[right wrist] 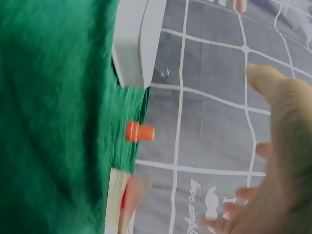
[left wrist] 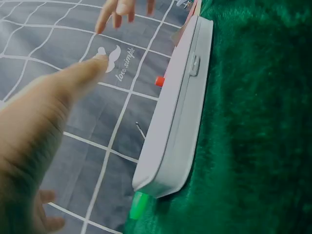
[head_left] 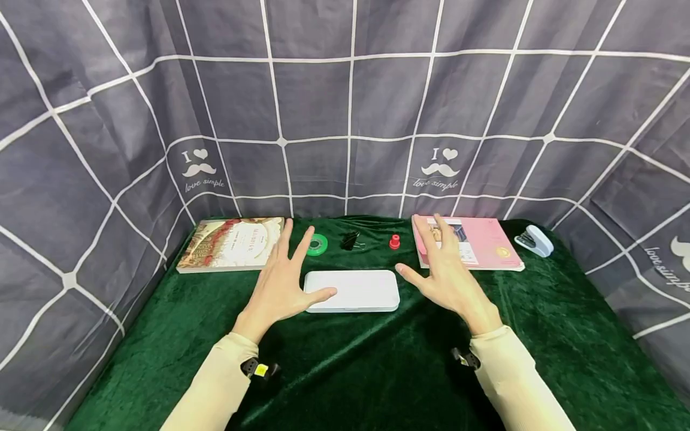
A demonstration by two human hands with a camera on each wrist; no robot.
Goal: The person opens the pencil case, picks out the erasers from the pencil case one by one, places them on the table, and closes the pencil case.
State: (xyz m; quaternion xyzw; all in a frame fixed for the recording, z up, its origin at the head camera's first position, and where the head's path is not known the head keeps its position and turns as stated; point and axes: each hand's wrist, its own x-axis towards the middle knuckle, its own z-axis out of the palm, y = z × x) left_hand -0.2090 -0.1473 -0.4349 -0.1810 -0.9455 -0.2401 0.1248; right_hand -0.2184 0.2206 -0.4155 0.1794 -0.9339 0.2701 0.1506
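Observation:
A closed white case [head_left: 353,290] with a small front latch [left wrist: 195,65] lies flat on green cloth, between the two hands. Over its left end hovers the left hand [head_left: 283,287], fingers spread and holding nothing. To the case's right the right hand [head_left: 450,281] is held up, also spread and gripping nothing, in front of a pink book [head_left: 487,239]. Behind the case sit a green tape roll [head_left: 317,245], a black binder clip [head_left: 351,241] and a small red piece [head_left: 395,242]. In the right wrist view, that red piece [right wrist: 139,131] stands beyond the case's end.
At the back left lies a book with a picture cover [head_left: 232,245]. A white and black stapler-like object [head_left: 535,240] rests at the far right. Grey curtains [head_left: 323,108] with white lines enclose the back and sides of the green cloth [head_left: 345,371].

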